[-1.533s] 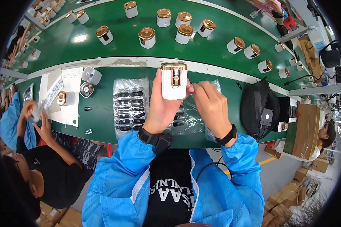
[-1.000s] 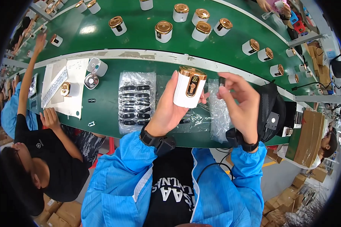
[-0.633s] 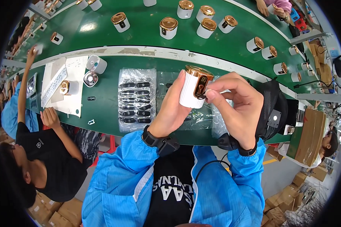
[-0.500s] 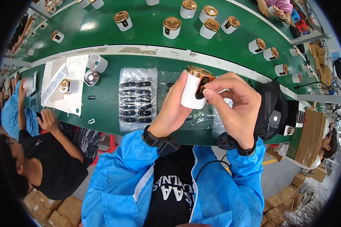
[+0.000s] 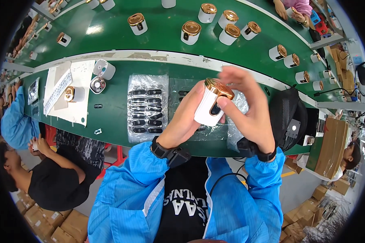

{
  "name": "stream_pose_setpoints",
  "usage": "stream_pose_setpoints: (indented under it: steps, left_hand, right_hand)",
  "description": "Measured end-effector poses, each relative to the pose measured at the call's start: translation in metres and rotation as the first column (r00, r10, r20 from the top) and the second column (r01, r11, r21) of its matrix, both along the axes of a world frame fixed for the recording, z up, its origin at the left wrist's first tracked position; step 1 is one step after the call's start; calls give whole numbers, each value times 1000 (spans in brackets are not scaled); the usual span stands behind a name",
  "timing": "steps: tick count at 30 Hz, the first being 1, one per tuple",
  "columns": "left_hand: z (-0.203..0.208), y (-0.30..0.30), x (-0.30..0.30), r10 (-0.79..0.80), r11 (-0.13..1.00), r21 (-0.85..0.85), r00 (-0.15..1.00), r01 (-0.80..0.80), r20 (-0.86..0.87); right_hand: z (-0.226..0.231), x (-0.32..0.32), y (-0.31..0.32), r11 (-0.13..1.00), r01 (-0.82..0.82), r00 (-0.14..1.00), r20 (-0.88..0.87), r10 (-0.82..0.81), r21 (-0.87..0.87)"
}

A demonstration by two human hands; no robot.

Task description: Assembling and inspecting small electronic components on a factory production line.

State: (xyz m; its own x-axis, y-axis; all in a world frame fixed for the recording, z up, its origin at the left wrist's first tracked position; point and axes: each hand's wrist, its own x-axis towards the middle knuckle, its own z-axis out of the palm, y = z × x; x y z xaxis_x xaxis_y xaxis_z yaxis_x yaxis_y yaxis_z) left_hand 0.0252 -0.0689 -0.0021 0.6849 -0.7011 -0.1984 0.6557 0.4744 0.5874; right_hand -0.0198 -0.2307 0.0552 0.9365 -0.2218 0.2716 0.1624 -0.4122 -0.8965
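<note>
A white ribbed canister [image 5: 205, 112] with a shiny gold top and a dark oval panel is tilted above the green workbench. My left hand [image 5: 183, 117] is wrapped round its left side and holds it. On the right, my right hand [image 5: 249, 111] rests its thumb on the dark panel; its other fingers are raised and apart, smeared by motion near the gold top. Below and left of the canister lies a clear plastic pack [image 5: 147, 125] with rows of black oval panels. Crumpled clear plastic [image 5: 217, 133] spreads under my hands.
A raised green line [image 5: 162, 40] carries several similar canisters. At left, a canister [image 5: 78, 94] lies on white paper; a white shell [image 5: 104, 69] and a round part [image 5: 97, 84] stand beside it. A black mesh bag [image 5: 290, 117] sits at right. A co-worker [image 5: 56, 174] sits at left.
My right hand has gone from a pinch at the panel to a thumb laid on it, fingers lifted. The canister has turned slightly. The co-worker at left has drawn their hands back.
</note>
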Motion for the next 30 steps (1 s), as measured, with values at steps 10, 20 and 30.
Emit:
stream_pose_setpoints:
  steps: [10,20,30]
  left_hand:
    - [-19,2,1,-181,908,418,866,-35,466]
    - [-31,-26,12,-74,833,394,628,-388,775]
    - [-27,14,28,-299,798,564,672,-215,678]
  right_hand:
    - [-33,-6,-39,920,-223,921,-241,308,323]
    - [-26,50,-131,953,-222,963,-200,181,-206]
    - [-76,96,-226,691,20,1000,2,-27,-723]
